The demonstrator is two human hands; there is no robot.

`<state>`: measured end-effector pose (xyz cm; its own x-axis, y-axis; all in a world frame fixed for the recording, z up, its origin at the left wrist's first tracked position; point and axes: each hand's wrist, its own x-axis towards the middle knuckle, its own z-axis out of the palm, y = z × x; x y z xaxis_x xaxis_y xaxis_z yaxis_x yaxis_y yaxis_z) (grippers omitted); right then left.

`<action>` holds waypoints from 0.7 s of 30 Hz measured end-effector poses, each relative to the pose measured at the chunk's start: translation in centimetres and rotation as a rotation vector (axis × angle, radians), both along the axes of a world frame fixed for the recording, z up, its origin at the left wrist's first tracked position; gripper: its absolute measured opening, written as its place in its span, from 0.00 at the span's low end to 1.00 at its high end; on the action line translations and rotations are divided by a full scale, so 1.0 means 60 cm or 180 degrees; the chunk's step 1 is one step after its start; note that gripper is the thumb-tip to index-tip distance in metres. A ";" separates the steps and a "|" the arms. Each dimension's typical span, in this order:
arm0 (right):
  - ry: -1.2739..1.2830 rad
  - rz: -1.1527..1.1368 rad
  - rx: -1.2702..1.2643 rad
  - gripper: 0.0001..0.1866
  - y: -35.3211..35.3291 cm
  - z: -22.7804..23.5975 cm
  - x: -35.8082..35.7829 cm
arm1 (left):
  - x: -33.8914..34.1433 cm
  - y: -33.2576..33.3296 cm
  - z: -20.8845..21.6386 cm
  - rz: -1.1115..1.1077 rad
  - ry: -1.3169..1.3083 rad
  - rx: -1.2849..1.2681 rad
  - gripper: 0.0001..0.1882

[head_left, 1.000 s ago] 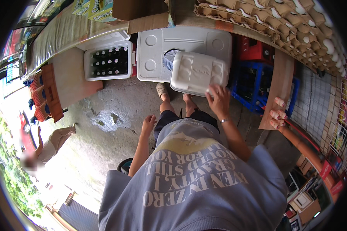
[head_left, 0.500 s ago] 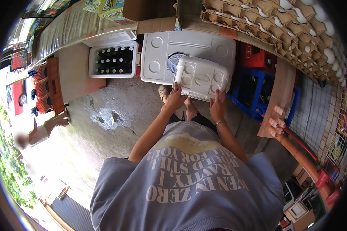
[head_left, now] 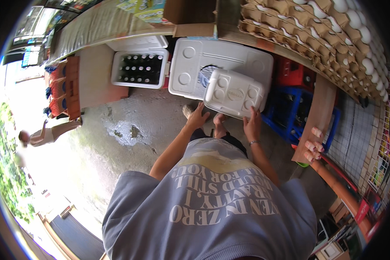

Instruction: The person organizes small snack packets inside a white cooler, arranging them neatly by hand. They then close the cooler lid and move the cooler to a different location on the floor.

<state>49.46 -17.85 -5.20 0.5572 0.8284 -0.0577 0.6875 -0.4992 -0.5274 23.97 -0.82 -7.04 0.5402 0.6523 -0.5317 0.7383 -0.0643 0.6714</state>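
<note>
A small white cooler box (head_left: pixel 235 93) with round recesses in its lid rests on a much larger white cooler (head_left: pixel 190 52), over the front right part of its lid. Just off the small cooler's near left corner, my left hand (head_left: pixel 197 117) is open, with fingers and thumb spread. My right hand (head_left: pixel 252 125) is at the near right corner, its fingers stretched toward the edge; whether the tips still touch is hard to tell. A clear, crumpled plastic-looking item (head_left: pixel 207 76) lies on the large lid, partly covered by the small cooler.
An open white cooler (head_left: pixel 117 82) holds dark bottles at left. Blue (head_left: pixel 286 117) and red crates (head_left: pixel 290 73) stand at right, near a wooden board (head_left: pixel 315 117). Egg trays (head_left: pixel 286 32) are stacked on the counter above. Another person (head_left: pixel 37 138) is far left, beyond a wet floor patch (head_left: pixel 123 132).
My left hand has come off the small cooler and drawn back to the left. My right hand has eased back slightly. The cooler keeps its place while the whole view shifts.
</note>
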 end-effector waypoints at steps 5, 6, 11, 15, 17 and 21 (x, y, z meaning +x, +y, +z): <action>0.0253 -0.0049 -0.0131 0.40 -0.011 0.018 -0.028 | -0.188 -0.031 -0.027 0.0621 0.0887 -0.0763 0.26; 0.0318 -0.0124 -0.0215 0.41 -0.017 0.020 -0.032 | -0.218 -0.042 -0.031 0.0605 0.0878 -0.0705 0.25; 0.0329 -0.0306 -0.0645 0.49 -0.038 0.021 -0.074 | -0.349 -0.082 -0.046 0.1046 0.0789 -0.0792 0.26; 0.0373 -0.0514 -0.0962 0.51 -0.028 0.011 -0.106 | -0.388 -0.081 -0.047 0.1602 0.0430 -0.1157 0.26; 0.0402 -0.0669 -0.1145 0.51 -0.029 -0.002 -0.105 | -0.369 -0.080 -0.035 0.1439 0.0429 -0.0956 0.26; 0.0519 -0.0672 -0.1501 0.45 -0.010 -0.010 -0.132 | -0.391 -0.073 -0.023 0.0974 0.0597 -0.0458 0.26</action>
<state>41.55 -18.42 -5.79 0.6615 0.5628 -0.4957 0.4747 -0.8259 -0.3043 0.51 -5.19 -8.43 0.2169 0.6797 -0.7007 0.8196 0.2631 0.5089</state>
